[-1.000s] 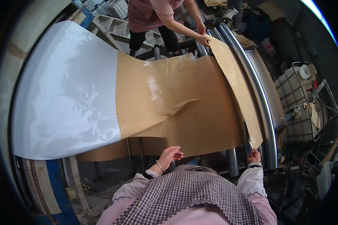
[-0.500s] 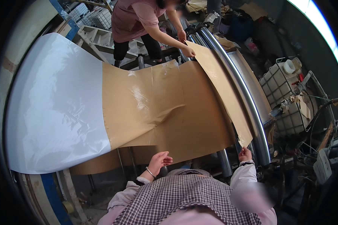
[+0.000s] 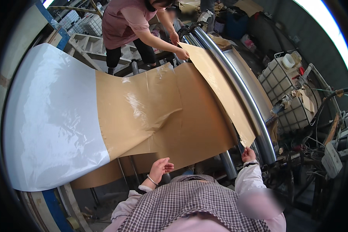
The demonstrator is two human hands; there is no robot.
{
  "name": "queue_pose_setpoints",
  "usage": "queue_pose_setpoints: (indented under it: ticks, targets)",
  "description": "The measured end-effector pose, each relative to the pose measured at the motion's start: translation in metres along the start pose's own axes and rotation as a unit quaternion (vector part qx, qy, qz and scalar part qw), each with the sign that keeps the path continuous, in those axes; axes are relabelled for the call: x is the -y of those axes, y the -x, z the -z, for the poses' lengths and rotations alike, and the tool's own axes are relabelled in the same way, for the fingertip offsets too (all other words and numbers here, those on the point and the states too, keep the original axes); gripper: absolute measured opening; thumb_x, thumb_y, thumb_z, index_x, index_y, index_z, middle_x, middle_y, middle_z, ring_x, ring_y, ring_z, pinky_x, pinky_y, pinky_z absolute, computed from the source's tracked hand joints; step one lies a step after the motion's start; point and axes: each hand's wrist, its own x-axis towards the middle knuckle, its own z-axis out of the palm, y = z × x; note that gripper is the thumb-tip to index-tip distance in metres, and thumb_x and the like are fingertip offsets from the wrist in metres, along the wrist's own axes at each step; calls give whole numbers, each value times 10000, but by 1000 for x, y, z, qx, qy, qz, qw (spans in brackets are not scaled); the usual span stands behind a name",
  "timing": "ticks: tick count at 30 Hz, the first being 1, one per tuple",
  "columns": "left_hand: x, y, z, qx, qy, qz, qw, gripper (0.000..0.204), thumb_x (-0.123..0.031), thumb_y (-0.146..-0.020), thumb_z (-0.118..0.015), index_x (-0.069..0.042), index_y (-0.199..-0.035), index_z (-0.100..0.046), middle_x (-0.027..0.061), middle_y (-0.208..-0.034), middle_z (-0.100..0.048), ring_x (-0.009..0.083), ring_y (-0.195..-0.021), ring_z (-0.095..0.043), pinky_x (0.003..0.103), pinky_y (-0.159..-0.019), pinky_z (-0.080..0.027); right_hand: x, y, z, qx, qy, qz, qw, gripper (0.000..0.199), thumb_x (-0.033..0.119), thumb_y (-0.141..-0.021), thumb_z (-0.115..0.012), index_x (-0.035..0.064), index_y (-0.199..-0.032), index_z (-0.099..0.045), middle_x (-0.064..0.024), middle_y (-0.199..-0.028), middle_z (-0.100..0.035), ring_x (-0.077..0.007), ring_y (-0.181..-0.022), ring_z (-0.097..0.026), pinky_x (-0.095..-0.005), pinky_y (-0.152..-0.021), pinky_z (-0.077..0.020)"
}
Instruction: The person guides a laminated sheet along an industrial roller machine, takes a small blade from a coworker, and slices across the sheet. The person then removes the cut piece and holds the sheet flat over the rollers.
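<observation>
A wide sheet of brown paper [image 3: 174, 116] with a glossy film on it stretches across the machine, joined on the left to a white plastic web [image 3: 50, 123]. My left hand [image 3: 160, 168] hovers just below the paper's near edge, fingers apart, holding nothing. My right hand [image 3: 248, 154] pinches the near corner of the folded brown paper strip [image 3: 220, 89] beside a steel roller [image 3: 239, 92]. At the far end, another person [image 3: 131, 27] in a pink top grips the strip's other corner with one hand [image 3: 181, 54].
A second thinner roller [image 3: 228, 164] runs under the paper near my hands. A caged white tank [image 3: 286, 92] stands to the right, with cables and clutter [image 3: 321, 147] around it. A blue frame post [image 3: 52, 199] and wooden planks sit at lower left.
The view has shifted a little. The far person's hand stays on the strip's far corner. My left hand has opened slightly under the paper edge; my right hand keeps its hold on the corner.
</observation>
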Motion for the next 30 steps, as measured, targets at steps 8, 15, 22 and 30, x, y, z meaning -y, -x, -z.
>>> queue_pose_setpoints:
  ticks: [8, 15, 22, 30]
  targets:
    - [4, 0, -1, -1, -2, -2, 1000, 314, -246, -905, -467, -7, -1106, -494, 133, -869, -615, 190, -776, -607, 296, -714, -498, -1, 1, -1, -2, -6, -4, 1000, 124, 162, -840, -556, 141, -721, -526, 69, -565, -545, -42, -471, -522, -202, -412, -376]
    - [5, 1, -1, 2, -12, 5, 1000, 332, -228, -921, -425, 12, -1148, -454, 148, -912, -597, 204, -824, -591, 309, -754, -483, -1, -3, 1, 7, -7, -12, 1000, 117, 157, -839, -553, 142, -727, -525, 70, -569, -546, -43, -471, -525, -201, -414, -379]
    - [8, 0, -4, -2, 1, 0, 1000, 313, -245, -904, -470, -4, -1102, -496, 134, -865, -616, 190, -774, -607, 295, -716, -495, -4, -3, 2, 5, -15, -11, 1000, 121, 140, -834, -557, 136, -719, -519, 60, -552, -539, -55, -465, -530, -203, -412, -385]
    - [5, -1, -6, -1, -6, 2, 1000, 321, -242, -904, -469, 3, -1111, -487, 137, -865, -615, 195, -775, -608, 296, -716, -498, -2, 3, -1, -1, -26, -8, 1000, 124, 140, -834, -555, 129, -715, -525, 56, -553, -541, -61, -461, -524, -203, -410, -377]
